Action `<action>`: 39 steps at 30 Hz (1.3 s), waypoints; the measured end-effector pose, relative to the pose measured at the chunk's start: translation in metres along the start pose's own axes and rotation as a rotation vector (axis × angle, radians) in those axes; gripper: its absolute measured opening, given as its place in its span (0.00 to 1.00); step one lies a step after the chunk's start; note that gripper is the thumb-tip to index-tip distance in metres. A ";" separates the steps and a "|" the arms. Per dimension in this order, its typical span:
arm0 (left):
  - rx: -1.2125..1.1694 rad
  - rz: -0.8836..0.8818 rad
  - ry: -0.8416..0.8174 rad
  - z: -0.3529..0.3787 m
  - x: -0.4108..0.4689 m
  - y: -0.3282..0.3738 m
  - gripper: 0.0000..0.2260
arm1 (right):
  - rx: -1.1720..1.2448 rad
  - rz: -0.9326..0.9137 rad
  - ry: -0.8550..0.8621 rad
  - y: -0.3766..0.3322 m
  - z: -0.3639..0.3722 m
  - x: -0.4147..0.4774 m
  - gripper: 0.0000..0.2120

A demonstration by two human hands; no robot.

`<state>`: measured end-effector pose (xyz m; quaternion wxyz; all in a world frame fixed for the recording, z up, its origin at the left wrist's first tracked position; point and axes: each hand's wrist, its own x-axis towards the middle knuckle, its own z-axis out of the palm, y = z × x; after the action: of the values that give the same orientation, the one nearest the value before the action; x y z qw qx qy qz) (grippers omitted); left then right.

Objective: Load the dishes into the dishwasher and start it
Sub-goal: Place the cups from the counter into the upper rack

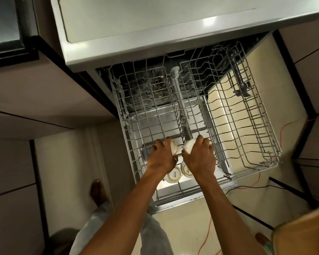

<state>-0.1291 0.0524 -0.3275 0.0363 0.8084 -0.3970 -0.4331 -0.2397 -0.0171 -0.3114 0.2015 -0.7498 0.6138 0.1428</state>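
Observation:
I look straight down on the dishwasher's grey wire upper rack (247, 115), pulled out over the open steel door (226, 183). My left hand (162, 155) grips a white cup with a gold rim (174, 147), upside down in the rack's front left part. My right hand (199, 157) holds another white cup (189, 144) just to its right. Closer to me, two more white cups (174, 174) (187, 170) stand upside down in the rack, partly hidden under my hands.
The dishwasher's steel top (136, 24) fills the upper view. Cabinet fronts (35, 92) flank it on the left and right. An orange cable (280, 133) and a black cable (247, 187) lie on the pale floor at right. My foot (98, 192) stands left of the door.

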 end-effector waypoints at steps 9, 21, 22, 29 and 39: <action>0.021 -0.002 -0.011 -0.004 0.000 0.000 0.36 | -0.005 -0.036 -0.169 -0.007 0.019 0.010 0.50; 0.140 0.012 -0.005 -0.036 -0.023 0.003 0.41 | 0.162 -0.063 -0.123 -0.001 -0.036 -0.001 0.40; 0.150 0.019 0.002 -0.045 -0.029 0.004 0.38 | 0.175 -0.070 -0.104 -0.004 -0.046 -0.005 0.37; 0.118 0.010 0.123 -0.132 -0.100 0.002 0.28 | 0.403 -0.165 -0.078 -0.059 -0.134 -0.057 0.22; -0.110 0.093 0.457 -0.286 -0.213 -0.069 0.24 | 0.447 -0.544 -0.088 -0.225 -0.231 -0.139 0.15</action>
<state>0.0558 0.1615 -0.0340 0.1891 0.8631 -0.3909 -0.2577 -0.0564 0.0300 -0.0156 0.4176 -0.8163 0.3986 -0.0217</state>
